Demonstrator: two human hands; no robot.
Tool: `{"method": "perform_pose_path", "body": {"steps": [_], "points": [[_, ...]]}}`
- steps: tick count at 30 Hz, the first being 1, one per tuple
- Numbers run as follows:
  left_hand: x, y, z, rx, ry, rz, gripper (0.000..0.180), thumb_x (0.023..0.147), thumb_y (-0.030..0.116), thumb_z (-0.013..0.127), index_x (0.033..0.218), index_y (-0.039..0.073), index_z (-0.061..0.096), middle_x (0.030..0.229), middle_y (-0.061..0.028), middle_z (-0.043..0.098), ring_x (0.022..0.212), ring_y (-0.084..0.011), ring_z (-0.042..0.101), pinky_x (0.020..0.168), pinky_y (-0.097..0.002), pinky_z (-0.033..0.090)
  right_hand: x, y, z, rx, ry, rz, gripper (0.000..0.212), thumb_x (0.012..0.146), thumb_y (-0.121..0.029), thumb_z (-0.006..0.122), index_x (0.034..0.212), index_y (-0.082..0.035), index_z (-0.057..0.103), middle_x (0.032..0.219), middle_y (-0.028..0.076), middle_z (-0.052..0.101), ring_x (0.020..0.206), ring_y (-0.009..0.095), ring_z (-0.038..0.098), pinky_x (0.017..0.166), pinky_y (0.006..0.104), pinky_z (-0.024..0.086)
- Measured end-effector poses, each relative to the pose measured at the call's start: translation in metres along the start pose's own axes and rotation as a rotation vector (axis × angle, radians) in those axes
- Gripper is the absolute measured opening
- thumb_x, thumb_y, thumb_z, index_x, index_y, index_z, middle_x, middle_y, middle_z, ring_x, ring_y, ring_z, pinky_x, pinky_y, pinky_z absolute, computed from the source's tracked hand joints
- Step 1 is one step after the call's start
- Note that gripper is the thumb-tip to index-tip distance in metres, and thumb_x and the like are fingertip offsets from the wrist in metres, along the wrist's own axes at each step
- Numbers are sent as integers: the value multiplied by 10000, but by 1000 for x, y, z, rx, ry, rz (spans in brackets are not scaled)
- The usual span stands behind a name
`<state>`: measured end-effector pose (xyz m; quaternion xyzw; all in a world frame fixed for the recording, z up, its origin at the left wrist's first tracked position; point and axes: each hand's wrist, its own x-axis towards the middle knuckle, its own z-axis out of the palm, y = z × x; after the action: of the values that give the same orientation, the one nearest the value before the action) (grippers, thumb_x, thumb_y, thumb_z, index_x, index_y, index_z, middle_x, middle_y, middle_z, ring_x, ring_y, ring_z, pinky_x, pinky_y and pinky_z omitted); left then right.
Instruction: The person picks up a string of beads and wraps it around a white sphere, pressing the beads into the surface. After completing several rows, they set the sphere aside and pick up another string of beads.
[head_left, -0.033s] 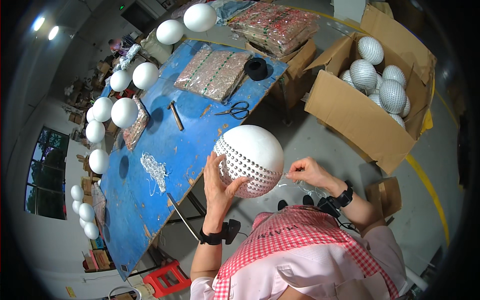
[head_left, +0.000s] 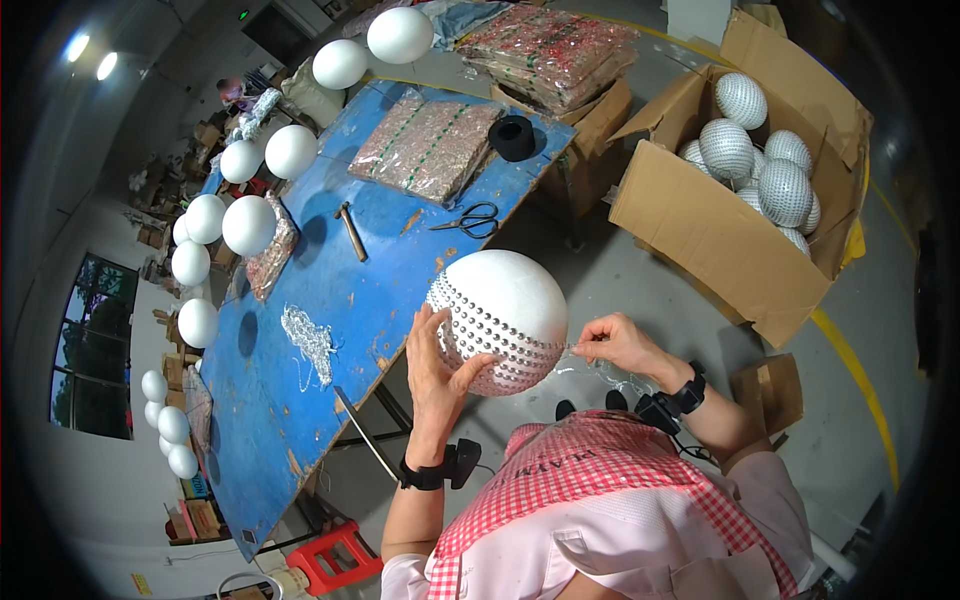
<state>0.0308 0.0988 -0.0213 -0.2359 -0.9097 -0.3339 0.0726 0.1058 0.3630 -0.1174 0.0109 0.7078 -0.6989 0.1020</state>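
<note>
Resting in the curved, parted fingers of the left hand (head_left: 435,372), the white ball (head_left: 515,300) with its silver bead rows is held in the air just off the table's (head_left: 270,440) near edge, while what seems a thin strand (head_left: 622,383) is pinched by the right hand (head_left: 625,345). No change can be made out from the picture just before, so grip and rows are left unaltered. Along that edge, a silver bundle (head_left: 309,335) and scissors (head_left: 475,222) are laid.
</note>
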Motion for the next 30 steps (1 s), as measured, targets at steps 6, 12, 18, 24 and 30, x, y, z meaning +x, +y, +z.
{"method": "perform_pose_path", "body": {"steps": [6,12,18,24,30], "points": [[-7,0,2,-233,119,-74,807,669,333,856,1325,62,471,1327,-235,470,1250,-367,469,1003,-440,439,3,6,4,36,-90,17,214,868,-179,693,759,2,661,657,0,619,621,67,541,581,244,431],[-9,-19,-3,67,127,43,780,738,284,819,1370,59,420,1318,-219,477,1182,-331,521,941,-412,464,-2,-2,8,115,-79,-2,208,873,-165,685,752,2,658,672,2,626,646,66,552,600,237,435],[-8,-12,-8,109,64,185,875,696,362,831,1370,8,398,1293,-224,511,1167,-346,534,966,-431,444,-6,-10,9,47,-49,31,195,865,-159,692,769,6,652,684,4,630,654,64,556,601,230,435],[-10,-17,-14,-128,60,-40,864,709,327,829,1376,0,389,1396,-214,429,1348,-310,380,1094,-417,337,-12,-21,14,80,-45,9,186,866,-166,693,776,-8,653,679,1,627,653,57,559,602,220,431],[-10,-15,-15,-80,114,34,719,722,317,808,1298,30,485,1235,-199,517,1116,-356,526,947,-437,438,-10,-22,16,49,-6,28,168,870,-152,692,789,-9,655,675,-6,619,652,49,563,594,207,432]]}}
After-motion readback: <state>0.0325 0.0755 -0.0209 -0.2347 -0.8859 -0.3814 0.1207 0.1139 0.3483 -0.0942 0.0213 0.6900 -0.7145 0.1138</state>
